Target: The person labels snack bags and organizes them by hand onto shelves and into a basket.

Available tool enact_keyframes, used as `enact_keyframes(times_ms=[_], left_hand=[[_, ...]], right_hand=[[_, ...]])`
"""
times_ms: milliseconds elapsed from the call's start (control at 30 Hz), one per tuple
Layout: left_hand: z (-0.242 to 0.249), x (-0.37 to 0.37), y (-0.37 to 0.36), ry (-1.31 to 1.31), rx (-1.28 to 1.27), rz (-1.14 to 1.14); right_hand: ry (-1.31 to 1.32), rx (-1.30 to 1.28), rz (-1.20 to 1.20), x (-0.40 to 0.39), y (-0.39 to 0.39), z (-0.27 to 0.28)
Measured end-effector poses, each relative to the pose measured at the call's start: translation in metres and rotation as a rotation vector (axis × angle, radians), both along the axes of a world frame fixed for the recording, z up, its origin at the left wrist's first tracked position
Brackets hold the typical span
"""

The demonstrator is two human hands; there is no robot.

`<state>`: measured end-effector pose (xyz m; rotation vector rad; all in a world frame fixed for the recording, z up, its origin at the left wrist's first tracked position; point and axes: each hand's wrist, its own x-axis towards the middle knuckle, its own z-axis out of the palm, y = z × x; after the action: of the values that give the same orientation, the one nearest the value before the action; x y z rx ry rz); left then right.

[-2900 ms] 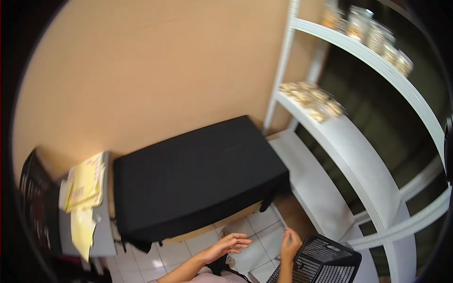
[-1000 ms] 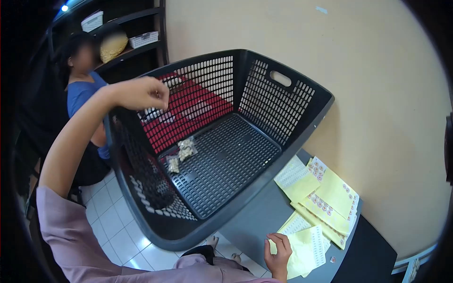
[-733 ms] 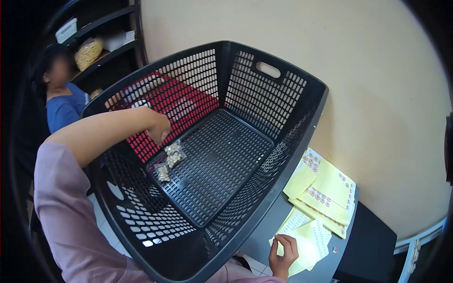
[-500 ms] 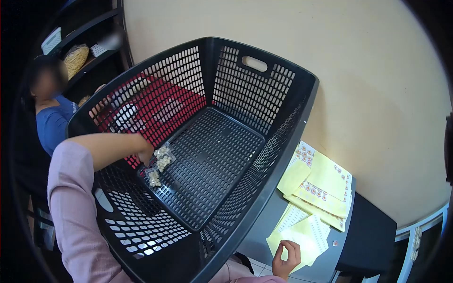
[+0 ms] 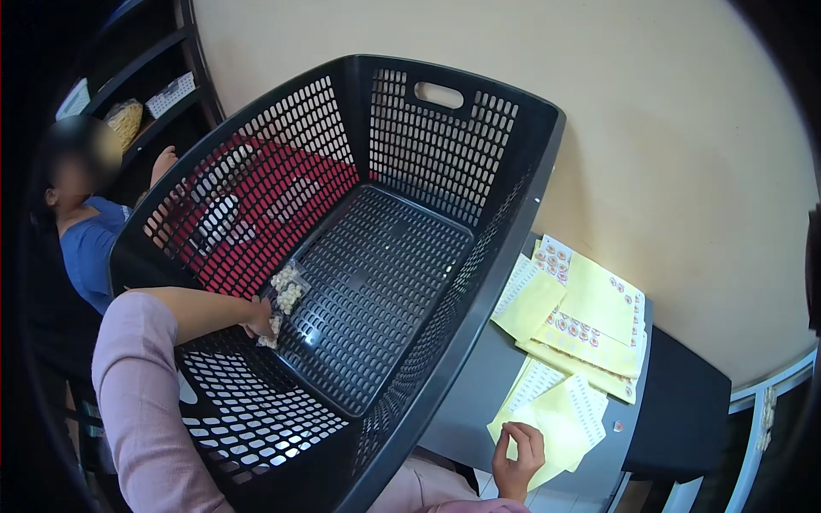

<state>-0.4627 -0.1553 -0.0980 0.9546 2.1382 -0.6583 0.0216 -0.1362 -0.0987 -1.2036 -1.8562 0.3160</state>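
Note:
A large black perforated basket [image 5: 389, 316] stands tilted in view, with small clear packets of pale pieces [image 5: 289, 292] at the left of its floor. My left hand [image 5: 256, 318] reaches in over the near-left wall, its fingers closed on the lowest packet [image 5: 270, 332], which they partly cover. Outside the basket, at the lower right, my right hand [image 5: 518, 457] is over yellow sticker sheets [image 5: 556, 427]. Its thumb and index finger are pinched together; anything between them is too small to make out.
More yellow sheets [image 5: 599, 316] are stacked on the grey table [image 5: 466, 427], with one loose sticker [image 5: 618, 426] near its edge. A person in blue [image 5: 90, 244] is at the left, by shelves [image 5: 158, 120]. A red surface shows through the basket's mesh.
My left hand has moved down from beside the upper packets to the lowest one. My right hand keeps its pinch. The other person's raised hand now shows above the basket rim.

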Motion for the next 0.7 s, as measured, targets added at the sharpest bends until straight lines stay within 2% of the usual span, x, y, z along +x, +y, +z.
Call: enact_keyframes(times_ms=[33, 67, 133, 167, 233, 267, 333, 367, 400, 433, 467, 500, 533, 633, 700], left_hand=[[0.002, 0.002, 0.001, -0.016, 0.017, 0.123], [0.004, -0.003, 0.005, -0.015, 0.015, 0.121], [0.004, -0.015, 0.008, -0.247, -0.104, 0.059], [0.003, -0.021, 0.010, -0.245, -0.106, 0.057], [0.001, -0.031, 0.016, -0.296, -0.251, -0.275], [0.007, -0.024, 0.024, -0.295, -0.250, -0.280], [0.026, -0.005, 0.045, -0.315, -0.541, -0.349], [0.024, -0.011, 0.059, -0.375, -0.573, -0.408], [0.068, 0.023, 0.078, -0.319, -0.528, -0.525], [0.078, 0.026, 0.091, -0.242, -0.369, -0.645], [0.108, 0.038, 0.107, -0.317, -0.218, -0.644], [0.157, 0.068, 0.114, -0.248, 0.019, -0.758], [0.184, 0.077, 0.119, -0.174, 0.232, -0.756], [0.267, 0.116, 0.124, -0.211, 0.669, -0.709], [0.306, 0.136, 0.127, -0.030, 0.862, -0.782]], right_hand=[[0.002, -0.002, 0.002, -0.001, -0.001, 0.000], [0.003, -0.005, 0.000, -0.002, -0.002, -0.002], [0.016, -0.010, 0.001, -0.002, -0.005, -0.004], [0.017, -0.012, -0.002, -0.002, -0.006, -0.005], [0.017, -0.019, -0.022, -0.001, -0.009, -0.008], [0.018, -0.017, -0.027, 0.000, -0.010, -0.008], [0.020, -0.015, -0.042, 0.002, -0.011, -0.009], [0.022, -0.016, -0.049, 0.003, -0.012, -0.010], [0.024, -0.023, -0.049, 0.005, -0.011, -0.013], [0.027, -0.029, -0.049, 0.005, -0.011, -0.015], [0.027, -0.028, -0.054, 0.006, -0.010, -0.016], [0.023, -0.027, -0.036, 0.008, -0.009, -0.017], [0.018, -0.026, -0.018, 0.010, -0.008, -0.017], [0.021, -0.010, 0.020, 0.018, -0.004, -0.015], [0.041, 0.009, 0.060, 0.026, 0.000, -0.012]])
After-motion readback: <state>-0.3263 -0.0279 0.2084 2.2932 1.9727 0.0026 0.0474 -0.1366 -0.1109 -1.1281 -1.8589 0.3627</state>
